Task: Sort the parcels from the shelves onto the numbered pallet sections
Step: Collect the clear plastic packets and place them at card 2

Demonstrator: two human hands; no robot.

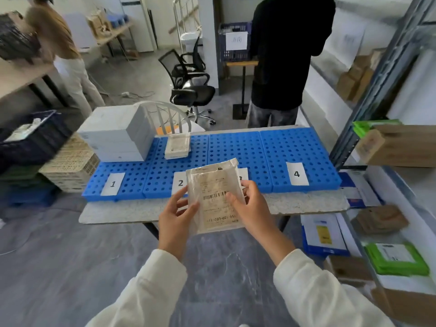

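As left hand (pixel 175 217) and right hand (pixel 251 206) clamp a flat crinkly parcel (pixel 215 182), perforated blue pallet (pixel 236 149) beyond.

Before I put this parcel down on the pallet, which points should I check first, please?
1. Grip: ok, left hand and right hand both hold the parcel.
2. The barcode label faces me: ok.
3. Destination number on label: cannot tell, print blurred.
4. Section signs readable: not ok, sign 3 is half hidden behind the parcel.
5. Room on pallet: ok, white boxes stand on section 1, small packet on section 2.
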